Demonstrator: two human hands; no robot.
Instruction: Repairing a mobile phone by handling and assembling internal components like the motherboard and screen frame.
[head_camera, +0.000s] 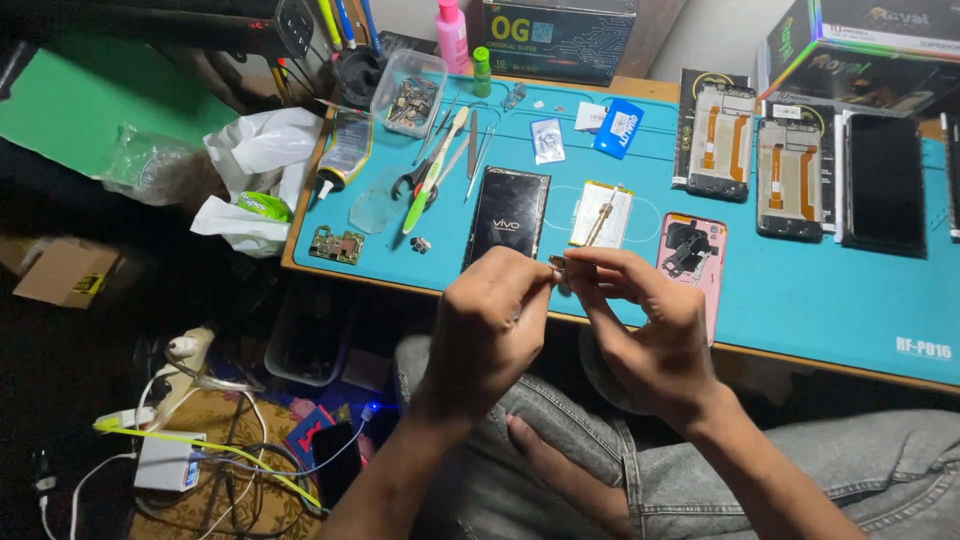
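My left hand (487, 325) and my right hand (645, 325) meet at the near edge of a blue work mat (800, 300). Both pinch a tiny brass-coloured phone part (558, 264) between their fingertips. Just beyond them on the mat lie a black phone screen (507, 215), a white phone battery (602, 214) with a thin tool across it, and a pink phone back shell (692, 262). A small green circuit board (337, 245) lies at the mat's left front corner.
Phone frames (720, 140) and a dark screen (885, 185) lie at the back right. Tweezers, a green-handled brush (432, 172), a parts tub (408, 95), bottles and boxes crowd the back. Plastic bags sit left of the mat. Cables and chargers (170, 450) lie on the floor.
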